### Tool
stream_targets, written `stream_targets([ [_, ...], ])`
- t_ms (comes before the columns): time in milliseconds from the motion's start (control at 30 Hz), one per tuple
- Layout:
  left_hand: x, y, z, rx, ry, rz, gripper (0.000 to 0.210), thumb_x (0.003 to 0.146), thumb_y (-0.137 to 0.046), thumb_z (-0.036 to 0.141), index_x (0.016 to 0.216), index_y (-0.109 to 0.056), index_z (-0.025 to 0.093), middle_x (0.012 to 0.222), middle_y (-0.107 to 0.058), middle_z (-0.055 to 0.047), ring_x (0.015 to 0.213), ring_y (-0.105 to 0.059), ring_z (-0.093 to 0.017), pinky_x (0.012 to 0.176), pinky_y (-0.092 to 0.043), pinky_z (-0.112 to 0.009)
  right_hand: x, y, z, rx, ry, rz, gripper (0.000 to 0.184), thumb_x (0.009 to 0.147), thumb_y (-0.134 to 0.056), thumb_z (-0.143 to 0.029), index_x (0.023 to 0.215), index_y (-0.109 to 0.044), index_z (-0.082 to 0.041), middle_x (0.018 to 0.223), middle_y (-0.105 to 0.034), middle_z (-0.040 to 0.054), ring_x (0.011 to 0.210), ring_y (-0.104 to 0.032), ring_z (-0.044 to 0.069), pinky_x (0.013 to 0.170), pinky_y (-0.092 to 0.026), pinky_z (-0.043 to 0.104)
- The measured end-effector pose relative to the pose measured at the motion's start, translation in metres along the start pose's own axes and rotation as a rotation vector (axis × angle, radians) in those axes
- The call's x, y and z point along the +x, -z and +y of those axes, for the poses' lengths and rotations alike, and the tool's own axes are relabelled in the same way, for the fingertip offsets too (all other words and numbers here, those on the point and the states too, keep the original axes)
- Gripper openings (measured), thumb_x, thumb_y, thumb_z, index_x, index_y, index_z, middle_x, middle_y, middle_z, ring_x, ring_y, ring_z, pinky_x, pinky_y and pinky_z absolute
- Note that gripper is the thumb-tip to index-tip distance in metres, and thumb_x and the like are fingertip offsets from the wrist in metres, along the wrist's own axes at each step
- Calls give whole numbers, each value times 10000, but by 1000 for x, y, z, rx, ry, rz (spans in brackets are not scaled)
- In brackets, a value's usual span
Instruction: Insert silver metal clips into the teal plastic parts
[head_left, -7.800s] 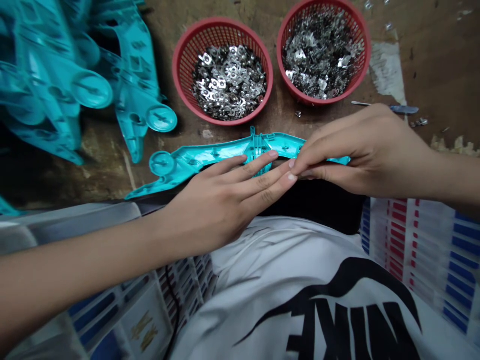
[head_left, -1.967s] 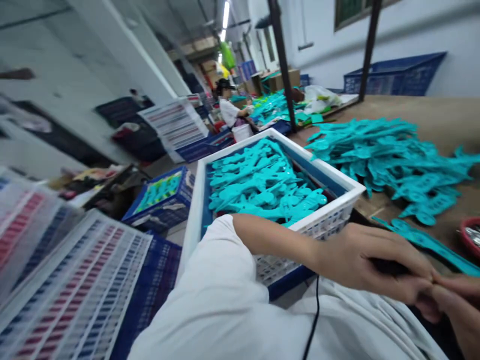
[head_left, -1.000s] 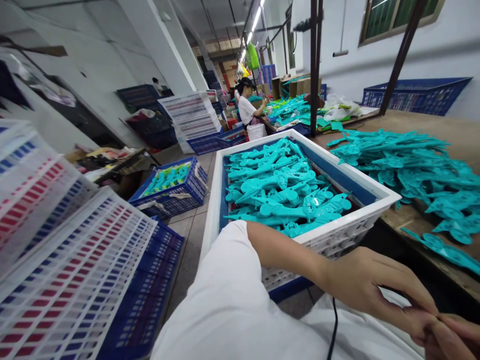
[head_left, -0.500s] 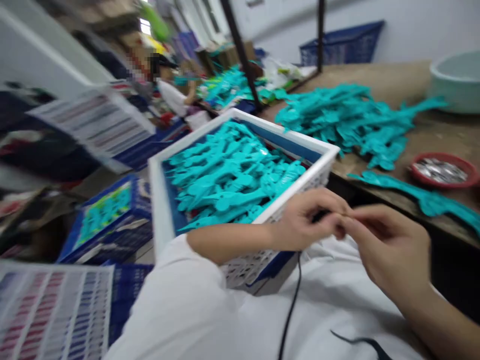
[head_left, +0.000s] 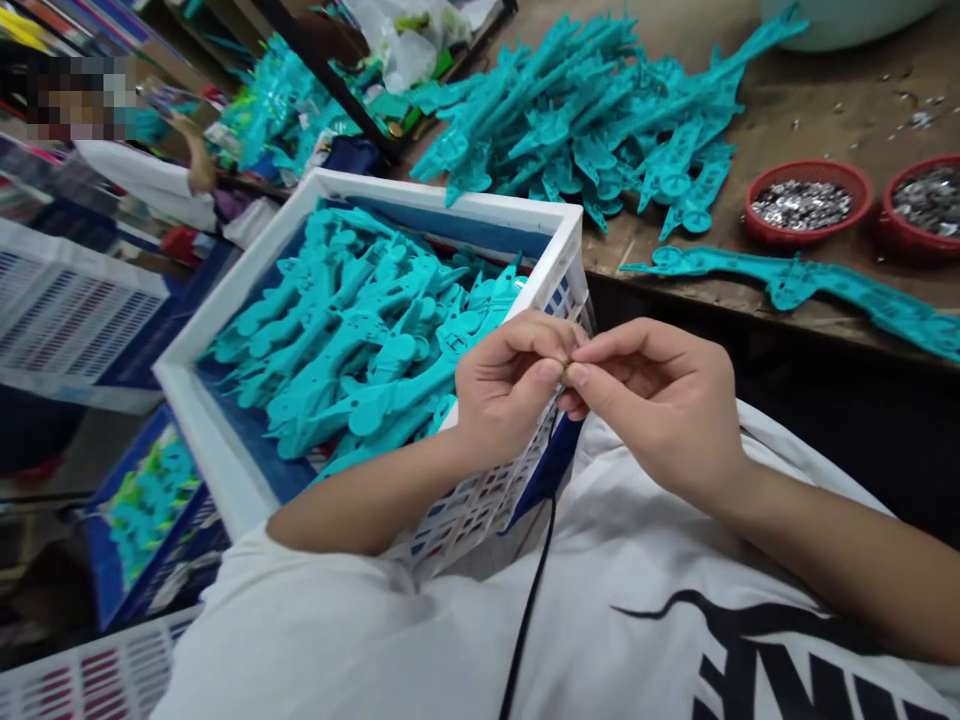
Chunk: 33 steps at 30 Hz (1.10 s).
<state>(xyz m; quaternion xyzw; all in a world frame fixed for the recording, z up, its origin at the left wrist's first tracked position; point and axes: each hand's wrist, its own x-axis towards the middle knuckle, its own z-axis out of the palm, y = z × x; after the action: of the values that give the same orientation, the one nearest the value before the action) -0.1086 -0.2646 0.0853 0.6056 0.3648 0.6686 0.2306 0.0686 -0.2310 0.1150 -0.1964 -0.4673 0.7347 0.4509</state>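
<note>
My left hand [head_left: 514, 385] and my right hand [head_left: 656, 400] meet fingertip to fingertip in front of my chest. Each is closed in a pinch, and whatever lies between the tips is too small to make out. Just left of them stands a white plastic crate [head_left: 491, 207], filled with long turquoise plastic parts [head_left: 367, 340]. Another pile of turquoise parts [head_left: 577, 110] lies on the brown workbench [head_left: 847, 110]. A single long turquoise part [head_left: 795, 280] rests along the bench's front edge, right of my hands and apart from them.
Two red baskets [head_left: 806, 205] of small shiny metal pieces stand on the bench. A pale green basin [head_left: 847, 25] is behind them. A black cable [head_left: 529, 610] hangs over my white shirt. Blue crate [head_left: 161, 520] at lower left; a co-worker [head_left: 150, 170] sits at upper left.
The view has turned right and down, so the crate and bench appear further left and a second red basket shows. My hands stay pinched together.
</note>
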Motion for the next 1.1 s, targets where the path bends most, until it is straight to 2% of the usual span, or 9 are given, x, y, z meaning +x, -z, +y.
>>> stream_targets([
  [133,3,-2,0,26,-87,-43,386,1123,-945,504,905,-742,259,789,-690,21,688,-712,-156,801,-764,-365,-1,1,0,0,-23,5,347,807,-1199,-316,855,-864,-241,760,-821,-18,649,-822,182,720,-787,304],
  [233,5,-4,2,83,-133,-37,370,1150,-915,481,904,-745,263,795,-720,16,685,-736,-154,747,-737,-328,-2,2,0,-14,-43,-12,340,837,-1187,-350,880,-869,-238,770,-819,-12,658,-822,187,719,-783,316],
  [433,5,-4,3,108,-222,-59,263,1189,-860,395,978,-757,277,819,-752,15,780,-841,-191,746,-745,-323,-4,3,-1,-6,31,-41,218,872,-1034,-111,871,-876,-262,780,-846,-35,663,-842,162,688,-761,250],
  [600,1,0,2,96,-231,-63,262,1227,-836,407,1012,-770,273,884,-794,6,862,-900,-206,804,-791,-334,-8,0,-4,-21,72,-33,242,922,-912,-46,845,-878,-272,836,-897,-32,698,-876,145,696,-762,211],
  [767,-2,3,1,127,-268,-79,163,1244,-802,369,1109,-812,278,966,-846,-9,912,-915,-209,850,-824,-358,-10,-3,0,-5,90,-27,252,940,-906,-37,862,-880,-275,847,-900,-38,735,-901,154,711,-776,214],
  [867,-2,4,1,151,-294,-87,152,1249,-795,369,1133,-816,272,980,-853,-17,925,-922,-204,847,-814,-328,-11,-4,2,17,111,-21,276,949,-906,-17,865,-886,-279,847,-896,-46,752,-908,145,727,-775,201],
  [1100,-2,4,2,161,-316,-100,139,1257,-788,364,1162,-824,270,997,-842,-6,866,-863,-160,881,-814,-319,-14,-5,5,46,129,-13,287,948,-917,-2,893,-910,-283,861,-906,-49,754,-913,140,733,-774,184],
])
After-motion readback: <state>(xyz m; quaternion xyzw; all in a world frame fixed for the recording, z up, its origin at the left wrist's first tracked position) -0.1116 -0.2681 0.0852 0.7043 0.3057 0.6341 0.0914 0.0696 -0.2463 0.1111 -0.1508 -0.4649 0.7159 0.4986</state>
